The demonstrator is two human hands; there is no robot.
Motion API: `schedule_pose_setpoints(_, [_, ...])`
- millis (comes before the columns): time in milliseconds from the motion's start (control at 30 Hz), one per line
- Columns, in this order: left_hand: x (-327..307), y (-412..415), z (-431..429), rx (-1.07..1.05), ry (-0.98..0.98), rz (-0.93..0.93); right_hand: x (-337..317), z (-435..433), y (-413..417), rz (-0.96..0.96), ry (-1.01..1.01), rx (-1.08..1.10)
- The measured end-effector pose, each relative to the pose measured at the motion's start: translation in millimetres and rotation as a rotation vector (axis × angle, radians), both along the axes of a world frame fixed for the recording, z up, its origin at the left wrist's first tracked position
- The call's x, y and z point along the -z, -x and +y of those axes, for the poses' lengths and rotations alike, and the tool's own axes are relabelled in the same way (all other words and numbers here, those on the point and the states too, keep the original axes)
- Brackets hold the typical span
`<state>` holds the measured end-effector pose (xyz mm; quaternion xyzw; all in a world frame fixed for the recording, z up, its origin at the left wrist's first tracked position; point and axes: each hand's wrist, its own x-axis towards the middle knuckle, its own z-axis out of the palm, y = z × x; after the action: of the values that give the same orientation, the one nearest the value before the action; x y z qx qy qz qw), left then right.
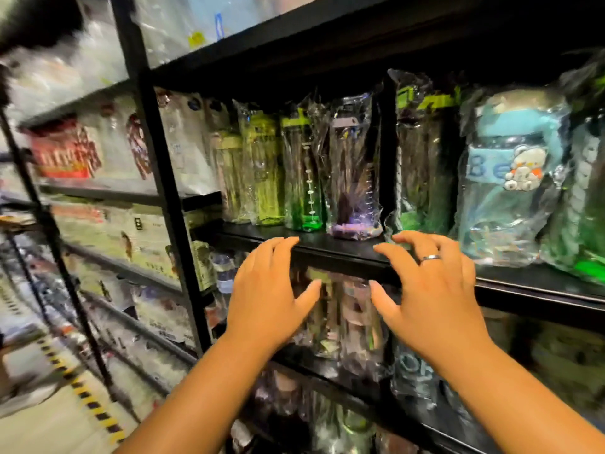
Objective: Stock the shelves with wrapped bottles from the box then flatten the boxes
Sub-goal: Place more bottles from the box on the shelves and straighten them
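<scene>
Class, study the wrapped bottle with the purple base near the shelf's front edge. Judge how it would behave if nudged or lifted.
The purple-based bottle is tall and narrow, so a push high up would probably tip it. Its loose, glossy wrap likely slips in a grip. It looks clear and empty, so probably light.

Wrapped bottles (307, 172) stand upright, side by side, on the shelf (327, 246) — green, purple.

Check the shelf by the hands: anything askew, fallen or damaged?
Nothing stands out. The wrapped bottles on the shelf stand upright in a row, wraps crinkled. Left hand and right hand are open and empty. The far racks are too blurred to judge.
</scene>
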<state>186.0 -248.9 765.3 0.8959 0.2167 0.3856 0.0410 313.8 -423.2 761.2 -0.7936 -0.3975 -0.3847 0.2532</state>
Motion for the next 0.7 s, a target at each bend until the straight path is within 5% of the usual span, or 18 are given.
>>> schedule_pose_setpoints(400, [-12.3,72.0,204.8,0.057,0.249,-0.061,-21.6,225.6,63.8,0.274,-0.023,0.010])
schedule_pose_setpoints(700, [-41.8,3.6,280.4,0.203,0.462,-0.120,-43.4,298.9,37.7,0.335,-0.062,0.045])
